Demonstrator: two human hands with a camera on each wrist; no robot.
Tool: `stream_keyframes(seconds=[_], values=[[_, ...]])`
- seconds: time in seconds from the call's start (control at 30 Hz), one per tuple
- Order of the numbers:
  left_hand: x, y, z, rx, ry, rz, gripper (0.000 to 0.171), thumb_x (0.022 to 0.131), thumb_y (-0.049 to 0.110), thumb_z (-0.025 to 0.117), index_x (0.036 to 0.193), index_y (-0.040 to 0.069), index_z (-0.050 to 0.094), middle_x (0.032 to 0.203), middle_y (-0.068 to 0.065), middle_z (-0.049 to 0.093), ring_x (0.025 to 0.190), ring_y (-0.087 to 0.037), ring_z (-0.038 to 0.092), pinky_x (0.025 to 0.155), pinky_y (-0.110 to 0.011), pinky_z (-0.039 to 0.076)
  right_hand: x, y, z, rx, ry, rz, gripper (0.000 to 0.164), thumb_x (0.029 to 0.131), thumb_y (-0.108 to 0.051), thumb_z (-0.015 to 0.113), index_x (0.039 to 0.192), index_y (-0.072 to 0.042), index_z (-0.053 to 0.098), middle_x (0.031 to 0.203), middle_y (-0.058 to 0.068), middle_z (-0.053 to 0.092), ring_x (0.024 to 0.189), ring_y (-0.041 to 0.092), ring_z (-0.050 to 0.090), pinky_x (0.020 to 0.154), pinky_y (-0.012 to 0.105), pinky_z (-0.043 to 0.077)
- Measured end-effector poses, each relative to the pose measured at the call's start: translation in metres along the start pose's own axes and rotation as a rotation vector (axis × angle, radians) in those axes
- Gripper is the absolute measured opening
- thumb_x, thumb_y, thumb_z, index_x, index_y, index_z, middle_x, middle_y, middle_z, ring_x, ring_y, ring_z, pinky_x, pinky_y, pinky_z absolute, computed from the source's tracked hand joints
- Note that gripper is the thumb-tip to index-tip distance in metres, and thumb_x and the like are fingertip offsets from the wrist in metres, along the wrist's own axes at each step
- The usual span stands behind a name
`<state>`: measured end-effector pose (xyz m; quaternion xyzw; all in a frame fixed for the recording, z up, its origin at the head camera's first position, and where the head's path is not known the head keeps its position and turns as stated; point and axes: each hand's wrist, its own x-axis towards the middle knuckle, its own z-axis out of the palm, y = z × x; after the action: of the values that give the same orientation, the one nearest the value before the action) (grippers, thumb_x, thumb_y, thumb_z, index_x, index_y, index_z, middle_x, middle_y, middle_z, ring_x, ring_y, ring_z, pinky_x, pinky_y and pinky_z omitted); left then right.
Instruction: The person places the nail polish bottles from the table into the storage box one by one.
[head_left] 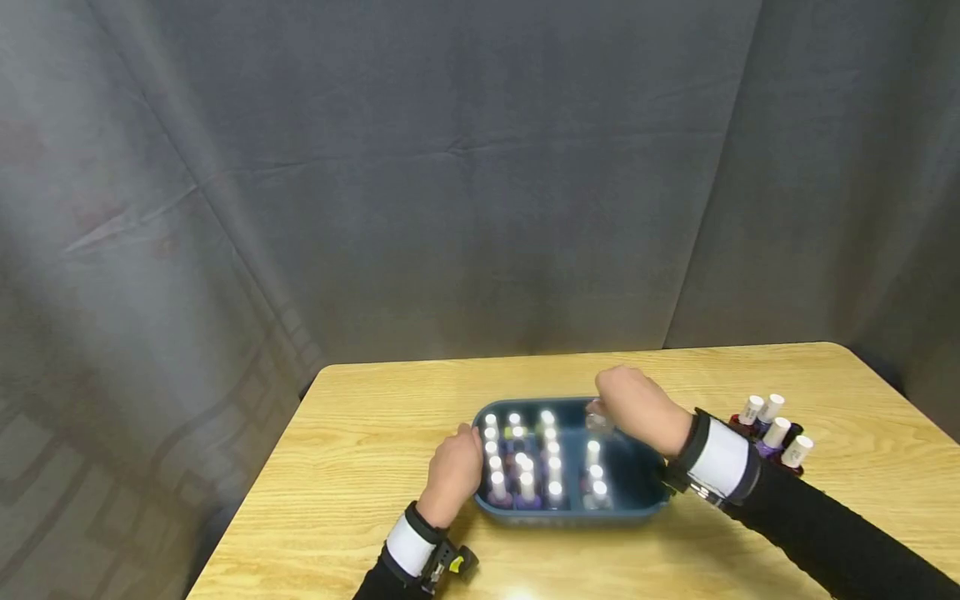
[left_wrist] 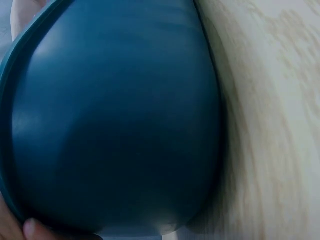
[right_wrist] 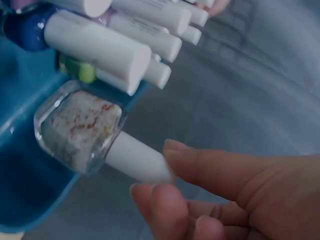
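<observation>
A blue plastic tray [head_left: 570, 517] stands on the table, with rows of white-capped nail polish bottles [head_left: 552, 462] in its left and middle parts. My left hand [head_left: 453, 468] grips the tray's left end; in the left wrist view a fingertip [left_wrist: 31, 229] shows at the rim, beside the smooth outer wall. Over the back right of the tray, my right hand [head_left: 643, 410] pinches the white cap of a clear nail polish bottle [right_wrist: 80, 131] between thumb and fingers. Red flecks show in the bottle's pale contents, and it is tilted, close to the other bottles.
On the table right of the tray, several more nail polish bottles [head_left: 772, 437] stand grouped, beyond the right forearm. The wooden table [head_left: 360, 433] extends on both sides of the tray. A grey curtain [head_left: 480, 208] hangs behind the table.
</observation>
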<state>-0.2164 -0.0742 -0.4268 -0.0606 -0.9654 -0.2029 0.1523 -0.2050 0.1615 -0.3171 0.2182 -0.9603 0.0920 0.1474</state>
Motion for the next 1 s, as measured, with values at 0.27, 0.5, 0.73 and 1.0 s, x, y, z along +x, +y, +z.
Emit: stream_keyframes(seconds=[0.27,0.5,0.73,1.0], values=[[-0.001,-0.001,-0.001,-0.004,-0.01,-0.005,0.029,0.097,0.019,0.04,0.077,0.001,0.051,0.058,-0.016,0.055,0.054,-0.031,0.059,0.041,-0.037,0.042,0.009,-0.005,0.018,0.056,-0.12,-0.033,0.022,0.068,-0.006,0.074,0.059,-0.008,0.055,0.052,-0.001,0.05,0.047,0.011,0.044,0.045,0.025,0.039],[-0.001,-0.001,0.0,0.007,0.008,0.009,0.028,0.096,0.018,0.041,0.076,0.001,0.05,0.057,-0.015,0.054,0.052,-0.031,0.058,0.04,-0.037,0.042,0.011,-0.007,0.027,0.088,-0.231,0.061,0.021,0.068,-0.011,0.076,0.063,-0.008,0.056,0.057,0.001,0.053,0.05,0.014,0.048,0.046,0.028,0.042],[-0.002,0.0,-0.003,0.005,0.003,0.01,0.028,0.097,0.017,0.041,0.076,0.001,0.05,0.056,-0.015,0.053,0.052,-0.03,0.058,0.04,-0.035,0.041,0.011,-0.007,0.031,0.06,-0.284,0.097,0.024,0.067,-0.013,0.078,0.063,-0.007,0.055,0.059,0.002,0.053,0.051,0.016,0.048,0.046,0.028,0.042],[-0.002,0.0,-0.003,-0.002,0.007,0.0,0.027,0.096,0.017,0.042,0.076,0.0,0.05,0.058,-0.016,0.054,0.054,-0.032,0.058,0.041,-0.038,0.042,0.011,-0.008,0.033,0.066,-0.338,0.123,0.023,0.065,-0.015,0.08,0.063,-0.007,0.058,0.059,0.003,0.054,0.051,0.017,0.049,0.045,0.029,0.042]])
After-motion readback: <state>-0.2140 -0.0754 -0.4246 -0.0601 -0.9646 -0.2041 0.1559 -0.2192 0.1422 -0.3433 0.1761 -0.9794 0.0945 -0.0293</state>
